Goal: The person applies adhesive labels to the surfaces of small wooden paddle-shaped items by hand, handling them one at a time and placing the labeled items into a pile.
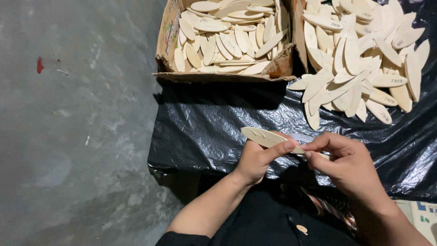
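Head view, looking down. The left hand (255,159) holds one flat wooden piece (266,138), pale, smooth, leaf-shaped with pointed ends and faint curved lines engraved on its face; the thumb lies across its upper surface and the remaining fingers curl beneath, closed on it. The piece lies nearly level, just above the near edge of the black plastic sheet (205,127), its free tip pointing left. The right hand (348,161) meets the other end, its fingers (318,146) pinched narrowly on a small pale sticker (301,137) lying against the wood; how much of the wood itself these fingers grip cannot be told.

The sheet is glossy, creased film, draped over a low support whose nature is hidden. On it rest two stores of like pieces, too many and too overlapped to count: a loose heap (359,59) at upper right, several pieces there bearing small dark marks near one end, and a cardboard box (166,41) at upper centre, brown, soft-edged and torn at the rim, filled with more pieces (227,36) lying in all directions.

At left, a grey concrete floor (73,136), mottled and scuffed, with one small red spot (40,65). In the foreground, dark clothing (268,218) with one small pale round button (301,228).
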